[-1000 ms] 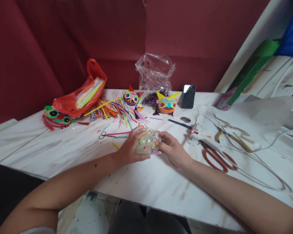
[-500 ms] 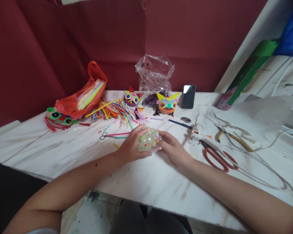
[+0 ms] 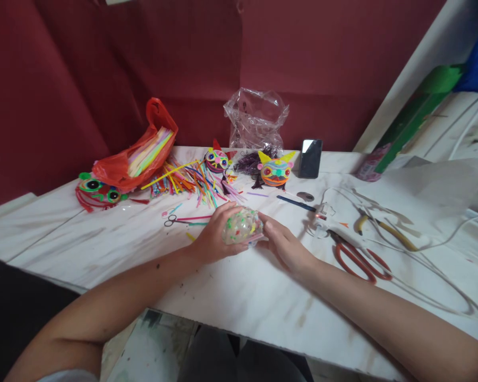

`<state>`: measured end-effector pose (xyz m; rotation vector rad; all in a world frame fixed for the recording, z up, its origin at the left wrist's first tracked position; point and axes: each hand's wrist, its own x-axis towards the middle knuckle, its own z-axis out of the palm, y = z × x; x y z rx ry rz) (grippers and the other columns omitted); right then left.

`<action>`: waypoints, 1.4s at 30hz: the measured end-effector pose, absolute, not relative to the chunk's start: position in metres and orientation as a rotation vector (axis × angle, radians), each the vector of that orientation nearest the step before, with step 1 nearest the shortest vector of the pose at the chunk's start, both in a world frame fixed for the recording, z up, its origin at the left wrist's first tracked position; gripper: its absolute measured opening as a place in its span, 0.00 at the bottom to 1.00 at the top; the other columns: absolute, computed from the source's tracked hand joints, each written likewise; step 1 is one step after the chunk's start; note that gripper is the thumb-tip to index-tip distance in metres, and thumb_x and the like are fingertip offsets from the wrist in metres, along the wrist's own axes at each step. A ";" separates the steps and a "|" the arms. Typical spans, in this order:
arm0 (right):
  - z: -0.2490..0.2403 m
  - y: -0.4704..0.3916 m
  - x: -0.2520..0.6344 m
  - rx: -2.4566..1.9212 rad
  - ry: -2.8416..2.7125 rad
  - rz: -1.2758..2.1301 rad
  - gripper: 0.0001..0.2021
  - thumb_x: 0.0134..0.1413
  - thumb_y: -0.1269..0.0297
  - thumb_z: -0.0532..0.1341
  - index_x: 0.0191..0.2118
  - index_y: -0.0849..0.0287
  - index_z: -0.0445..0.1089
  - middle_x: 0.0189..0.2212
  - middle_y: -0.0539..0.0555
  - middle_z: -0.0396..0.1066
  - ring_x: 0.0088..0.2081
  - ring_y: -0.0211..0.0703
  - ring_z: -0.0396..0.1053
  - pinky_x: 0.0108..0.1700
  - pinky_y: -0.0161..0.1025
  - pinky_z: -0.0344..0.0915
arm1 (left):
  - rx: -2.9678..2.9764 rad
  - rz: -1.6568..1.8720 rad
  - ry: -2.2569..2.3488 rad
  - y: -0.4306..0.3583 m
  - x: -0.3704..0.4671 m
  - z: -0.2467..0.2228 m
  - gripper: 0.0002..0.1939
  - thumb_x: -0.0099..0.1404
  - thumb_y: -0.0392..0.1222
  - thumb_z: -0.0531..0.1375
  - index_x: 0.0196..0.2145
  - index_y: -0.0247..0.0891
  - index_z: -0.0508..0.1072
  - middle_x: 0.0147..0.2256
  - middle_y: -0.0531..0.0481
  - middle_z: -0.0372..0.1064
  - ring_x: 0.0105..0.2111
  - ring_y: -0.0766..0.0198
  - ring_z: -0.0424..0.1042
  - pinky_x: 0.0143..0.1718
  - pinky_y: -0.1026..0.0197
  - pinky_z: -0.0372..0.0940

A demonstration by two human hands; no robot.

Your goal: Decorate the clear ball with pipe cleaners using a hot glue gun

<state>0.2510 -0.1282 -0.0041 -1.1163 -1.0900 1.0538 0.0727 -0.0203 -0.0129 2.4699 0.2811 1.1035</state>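
Above the middle of the table I hold a clear rounded piece speckled with green, red and yellow bits; its exact kind is unclear. My left hand is wrapped round its left side, with the thumb underneath. The fingers of my right hand close on its right edge, where something pinkish shows along the lower rim. Left of my hands lie small scissors and a pink strip. Behind stand two lion-like craft heads, one with yellow horns, one with red horns.
At left, a red plastic bag of pale strips rests by a green-eyed craft head and several pipe cleaners. A phone leans at the back. On the right lie a glue gun, orange-handled scissors, pliers and a looping cable.
The clear piece has tilted slightly in my hands, and my right-hand fingers have shifted a little on its edge. The whole view has moved slightly; the table items stay put.
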 end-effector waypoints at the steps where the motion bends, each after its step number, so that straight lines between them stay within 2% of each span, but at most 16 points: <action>1: -0.005 -0.128 0.252 -1.114 -1.103 1.060 0.34 0.47 0.40 0.64 0.57 0.51 0.68 0.62 0.57 0.62 0.61 0.58 0.61 0.51 0.53 0.70 | 2.474 1.107 0.284 -0.020 0.072 -0.013 0.40 0.54 0.52 0.67 0.60 0.43 0.57 0.59 0.39 0.56 0.63 0.44 0.54 0.62 0.40 0.56; 4: -0.005 -0.127 0.254 -1.082 -1.150 1.067 0.43 0.38 0.43 0.71 0.61 0.52 0.64 0.64 0.57 0.59 0.64 0.58 0.56 0.60 0.55 0.62 | 2.490 1.143 0.287 -0.020 0.070 -0.012 0.42 0.53 0.53 0.68 0.61 0.45 0.56 0.60 0.38 0.54 0.63 0.43 0.54 0.61 0.39 0.57; 6: -0.004 -0.128 0.256 -1.049 -1.193 1.030 0.43 0.39 0.41 0.70 0.61 0.52 0.63 0.65 0.57 0.57 0.65 0.58 0.54 0.62 0.55 0.59 | 2.501 1.181 0.267 -0.019 0.068 -0.010 0.43 0.53 0.55 0.68 0.62 0.46 0.54 0.61 0.38 0.52 0.63 0.42 0.54 0.61 0.37 0.57; 10: -0.003 -0.129 0.256 -1.025 -1.166 0.988 0.29 0.53 0.40 0.60 0.57 0.48 0.67 0.63 0.55 0.60 0.62 0.54 0.59 0.56 0.54 0.65 | 2.558 1.207 0.240 -0.016 0.065 -0.008 0.46 0.53 0.57 0.68 0.63 0.47 0.52 0.62 0.37 0.52 0.64 0.42 0.54 0.61 0.36 0.55; 12: -0.002 -0.128 0.255 -1.043 -1.146 0.954 0.25 0.54 0.43 0.61 0.54 0.49 0.69 0.59 0.55 0.65 0.58 0.52 0.64 0.55 0.53 0.66 | 2.587 1.192 0.243 -0.016 0.064 -0.008 0.45 0.53 0.56 0.68 0.62 0.47 0.53 0.63 0.37 0.51 0.64 0.42 0.53 0.61 0.36 0.55; 17: -0.002 -0.124 0.254 -1.142 -1.177 0.774 0.21 0.48 0.50 0.67 0.47 0.51 0.71 0.50 0.55 0.71 0.53 0.49 0.66 0.53 0.49 0.67 | 2.583 1.138 0.201 -0.018 0.064 -0.008 0.42 0.55 0.56 0.67 0.62 0.48 0.52 0.65 0.36 0.44 0.65 0.41 0.50 0.61 0.34 0.55; 24: -0.002 -0.124 0.255 -1.181 -1.165 0.763 0.23 0.45 0.52 0.69 0.49 0.51 0.71 0.53 0.57 0.69 0.51 0.50 0.66 0.46 0.47 0.70 | 2.597 1.036 0.160 -0.016 0.061 -0.007 0.44 0.56 0.53 0.67 0.64 0.51 0.49 0.67 0.36 0.40 0.67 0.38 0.46 0.61 0.33 0.54; 33: -0.005 -0.125 0.253 -1.133 -1.166 0.721 0.20 0.44 0.52 0.69 0.44 0.50 0.74 0.49 0.56 0.69 0.49 0.48 0.67 0.41 0.43 0.73 | 2.611 0.997 0.136 -0.014 0.061 -0.013 0.47 0.57 0.55 0.66 0.66 0.53 0.44 0.68 0.37 0.35 0.68 0.36 0.41 0.60 0.30 0.54; 36: -0.003 -0.126 0.252 -1.101 -1.154 0.731 0.20 0.43 0.53 0.70 0.44 0.51 0.74 0.51 0.56 0.68 0.52 0.50 0.67 0.43 0.43 0.72 | 2.628 1.048 0.095 -0.014 0.060 -0.012 0.44 0.58 0.55 0.65 0.65 0.52 0.46 0.67 0.37 0.37 0.67 0.38 0.44 0.60 0.31 0.54; 39: 0.001 -0.128 0.251 -1.078 -1.141 0.769 0.18 0.47 0.54 0.68 0.44 0.51 0.74 0.53 0.55 0.69 0.55 0.50 0.66 0.51 0.46 0.68 | 2.648 1.130 0.048 -0.013 0.060 -0.012 0.43 0.59 0.54 0.65 0.65 0.52 0.47 0.66 0.37 0.38 0.66 0.40 0.47 0.60 0.33 0.56; 42: 0.003 -0.127 0.251 -1.041 -1.129 0.813 0.16 0.48 0.53 0.67 0.44 0.51 0.75 0.50 0.53 0.73 0.53 0.48 0.68 0.54 0.47 0.65 | 2.664 1.161 -0.005 -0.012 0.059 -0.012 0.41 0.61 0.54 0.63 0.65 0.51 0.47 0.67 0.38 0.36 0.67 0.41 0.45 0.60 0.33 0.57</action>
